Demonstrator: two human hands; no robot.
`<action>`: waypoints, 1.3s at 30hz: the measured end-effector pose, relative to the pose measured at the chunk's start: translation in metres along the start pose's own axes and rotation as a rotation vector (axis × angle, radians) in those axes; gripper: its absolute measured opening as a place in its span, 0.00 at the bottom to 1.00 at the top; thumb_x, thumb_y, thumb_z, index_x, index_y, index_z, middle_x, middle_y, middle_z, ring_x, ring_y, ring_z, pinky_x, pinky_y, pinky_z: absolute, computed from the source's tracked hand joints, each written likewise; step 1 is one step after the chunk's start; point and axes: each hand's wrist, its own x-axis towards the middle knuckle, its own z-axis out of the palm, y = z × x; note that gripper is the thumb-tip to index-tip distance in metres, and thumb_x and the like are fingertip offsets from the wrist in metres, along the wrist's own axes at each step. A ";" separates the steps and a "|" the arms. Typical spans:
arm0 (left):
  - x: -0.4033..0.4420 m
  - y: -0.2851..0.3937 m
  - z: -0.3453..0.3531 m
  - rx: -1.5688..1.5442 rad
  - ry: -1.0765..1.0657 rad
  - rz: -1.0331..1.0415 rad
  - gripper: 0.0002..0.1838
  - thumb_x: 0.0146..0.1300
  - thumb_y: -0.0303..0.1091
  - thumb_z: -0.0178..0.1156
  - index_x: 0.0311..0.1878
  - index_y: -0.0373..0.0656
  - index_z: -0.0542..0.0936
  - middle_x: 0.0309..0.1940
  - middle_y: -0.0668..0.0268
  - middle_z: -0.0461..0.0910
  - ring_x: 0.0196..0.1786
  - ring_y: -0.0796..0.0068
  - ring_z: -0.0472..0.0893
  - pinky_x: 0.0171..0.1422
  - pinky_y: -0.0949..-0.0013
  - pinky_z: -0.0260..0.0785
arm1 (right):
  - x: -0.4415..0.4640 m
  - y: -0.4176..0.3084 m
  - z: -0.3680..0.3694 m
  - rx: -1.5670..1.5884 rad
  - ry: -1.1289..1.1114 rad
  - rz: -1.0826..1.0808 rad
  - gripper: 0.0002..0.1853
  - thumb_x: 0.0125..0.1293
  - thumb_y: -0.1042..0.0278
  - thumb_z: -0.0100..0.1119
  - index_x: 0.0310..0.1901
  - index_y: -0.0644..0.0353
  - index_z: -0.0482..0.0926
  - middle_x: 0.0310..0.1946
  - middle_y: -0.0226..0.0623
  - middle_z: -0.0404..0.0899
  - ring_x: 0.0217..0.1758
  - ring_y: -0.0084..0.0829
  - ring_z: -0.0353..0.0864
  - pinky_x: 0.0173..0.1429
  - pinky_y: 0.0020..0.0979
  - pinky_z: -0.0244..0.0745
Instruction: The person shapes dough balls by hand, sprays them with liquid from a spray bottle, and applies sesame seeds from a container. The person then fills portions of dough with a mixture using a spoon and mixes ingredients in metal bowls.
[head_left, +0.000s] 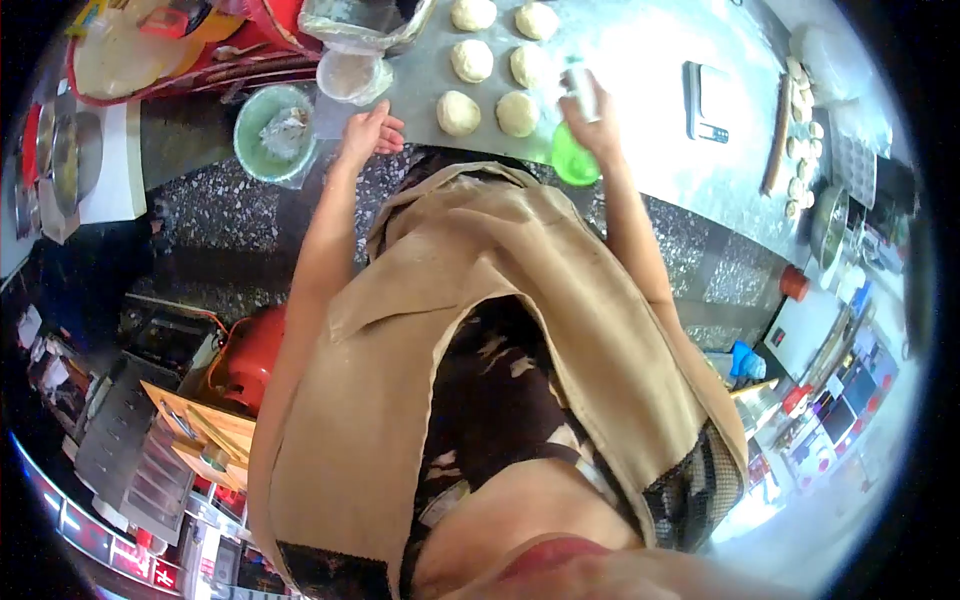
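Several round dough balls sit in two columns on the metal table. My right hand is wrapped round the white top of a green spray bottle, just right of the dough. At the table's front edge, my left hand has its fingers apart and holds nothing. It is just below a clear tub of white powder, left of the nearest dough ball.
A green bin with a bag stands left of my left hand. A digital scale lies on the right of the table, with a rolling pin and small dough pieces beyond it. A clear container stands at the back.
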 end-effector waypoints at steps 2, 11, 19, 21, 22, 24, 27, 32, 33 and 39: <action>0.002 -0.009 0.002 -0.070 0.017 0.060 0.28 0.66 0.56 0.47 0.35 0.34 0.79 0.21 0.60 0.80 0.21 0.72 0.81 0.23 0.76 0.69 | 0.031 0.006 -0.035 0.129 0.153 0.003 0.17 0.53 0.68 0.61 0.45 0.62 0.75 0.32 0.44 0.80 0.35 0.38 0.81 0.43 0.35 0.74; -0.014 0.002 0.018 0.135 0.889 0.709 0.63 0.35 0.41 0.78 0.69 0.37 0.45 0.66 0.47 0.51 0.67 0.54 0.55 0.70 0.57 0.49 | 0.107 0.075 -0.055 -0.051 0.699 0.322 0.34 0.54 0.48 0.64 0.53 0.69 0.65 0.37 0.49 0.78 0.43 0.44 0.79 0.49 0.42 0.72; 0.023 0.024 0.016 -0.023 0.861 0.873 0.50 0.30 0.37 0.79 0.59 0.37 0.62 0.52 0.54 0.68 0.56 0.58 0.68 0.62 0.58 0.60 | 0.011 0.028 0.014 -0.021 0.567 0.513 0.37 0.55 0.56 0.66 0.58 0.73 0.60 0.49 0.50 0.68 0.52 0.39 0.69 0.57 0.38 0.65; 0.017 0.026 0.018 -0.090 0.790 0.878 0.50 0.30 0.36 0.79 0.59 0.36 0.62 0.52 0.54 0.69 0.55 0.58 0.69 0.61 0.58 0.62 | -0.012 -0.015 0.048 0.204 0.320 0.367 0.23 0.59 0.67 0.60 0.54 0.66 0.66 0.43 0.43 0.70 0.43 0.33 0.71 0.50 0.34 0.69; 0.010 0.027 0.018 -0.143 0.713 0.884 0.50 0.29 0.36 0.79 0.59 0.36 0.62 0.51 0.54 0.69 0.55 0.57 0.70 0.60 0.59 0.63 | -0.011 -0.048 0.057 0.216 0.112 0.196 0.20 0.58 0.70 0.59 0.52 0.64 0.69 0.42 0.42 0.71 0.41 0.32 0.73 0.46 0.30 0.72; -0.026 0.034 0.020 0.006 0.650 0.918 0.46 0.33 0.35 0.76 0.58 0.36 0.62 0.52 0.54 0.69 0.55 0.58 0.71 0.61 0.60 0.63 | 0.002 -0.114 0.063 0.255 -0.269 -0.009 0.23 0.55 0.66 0.62 0.53 0.62 0.69 0.45 0.46 0.71 0.42 0.38 0.77 0.44 0.34 0.76; -0.061 0.042 0.030 0.359 0.568 1.004 0.41 0.38 0.36 0.73 0.56 0.37 0.63 0.52 0.53 0.69 0.54 0.56 0.71 0.60 0.60 0.63 | 0.012 -0.193 0.048 0.014 -0.310 -0.222 0.35 0.50 0.55 0.68 0.58 0.60 0.67 0.53 0.50 0.70 0.43 0.44 0.78 0.44 0.36 0.76; -0.111 0.071 0.034 0.790 0.602 1.267 0.40 0.46 0.50 0.67 0.59 0.38 0.63 0.51 0.50 0.69 0.52 0.46 0.70 0.55 0.53 0.67 | 0.008 -0.183 0.033 0.060 -0.442 -0.084 0.45 0.44 0.49 0.70 0.63 0.58 0.63 0.53 0.57 0.69 0.40 0.48 0.79 0.43 0.40 0.76; -0.115 0.076 0.035 0.804 0.558 1.298 0.41 0.46 0.51 0.66 0.59 0.38 0.63 0.52 0.51 0.70 0.52 0.46 0.71 0.55 0.52 0.67 | 0.005 -0.184 0.027 0.104 -0.409 -0.053 0.45 0.42 0.51 0.70 0.63 0.58 0.63 0.51 0.58 0.69 0.43 0.48 0.77 0.46 0.40 0.75; -0.133 0.114 0.045 0.727 0.190 1.271 0.47 0.38 0.49 0.72 0.60 0.39 0.62 0.53 0.54 0.71 0.54 0.49 0.71 0.57 0.54 0.67 | 0.012 -0.202 -0.041 0.082 -0.378 -0.241 0.43 0.41 0.52 0.71 0.61 0.53 0.63 0.48 0.53 0.67 0.47 0.54 0.75 0.50 0.45 0.74</action>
